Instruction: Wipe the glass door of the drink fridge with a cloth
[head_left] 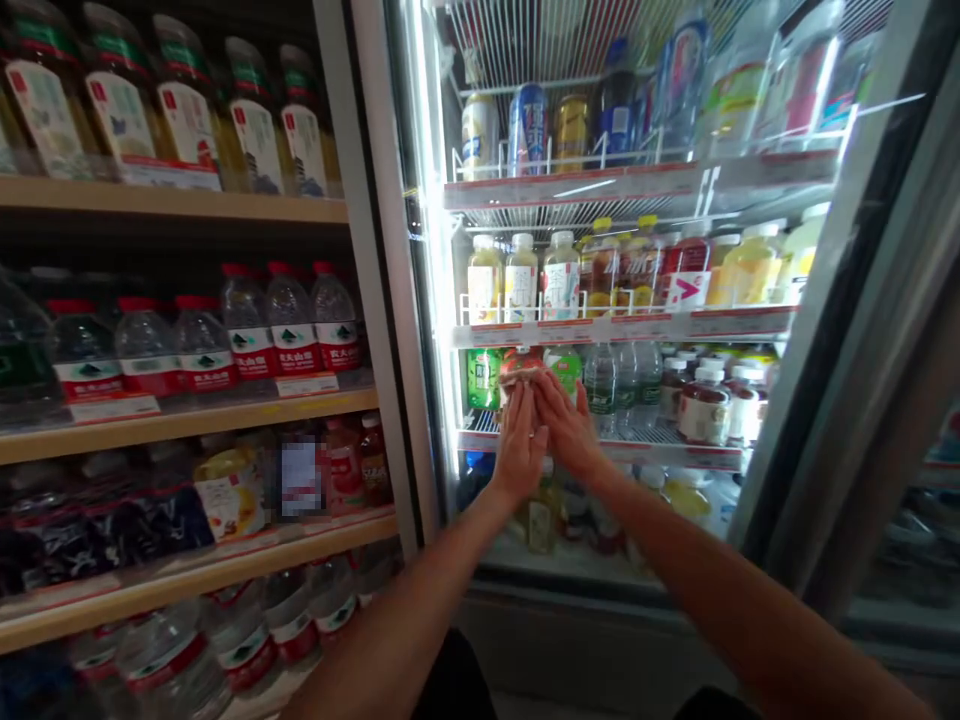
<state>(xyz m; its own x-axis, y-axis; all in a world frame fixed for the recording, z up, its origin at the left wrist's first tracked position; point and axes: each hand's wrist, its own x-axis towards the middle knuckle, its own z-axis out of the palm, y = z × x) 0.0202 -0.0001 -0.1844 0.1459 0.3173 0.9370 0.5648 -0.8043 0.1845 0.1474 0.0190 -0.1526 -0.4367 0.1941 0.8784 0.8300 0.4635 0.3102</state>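
Two bare forearms [709, 580] reach forward from the lower edge. Left hand [517, 445]: laid flat, fingers straight, close together, pointing up. Right hand [568, 425]: also flattened, fingers slanting up and left, thumb spread away from them. Neither is curled into a grip; the fingertips press on one pale cloth [523, 376].

Cloth: 1, at the fingertips, against the upright glass door [585, 188] of a lit drinks fridge, level with its third shelf. Mostly covered by the fingers; the visible strip has its long axis roughly sideways. Whether it is folded, cannot tell.

Surface: vertical glass, streaked with light reflections. Room: dim, lit mainly by the fridge's bright white light [420, 120] along the left edge of the door. To the left, wooden shelving, 3 boards [180, 197] visible; on the second, 6 red-capped water bottles [292, 325].

Behind the glass: 3 price strips [630, 326] stacked one above another; 3 white-capped tea bottles [521, 280] at the middle shelf's left; above them, 3 cans [528, 125]: white, blue, gold.
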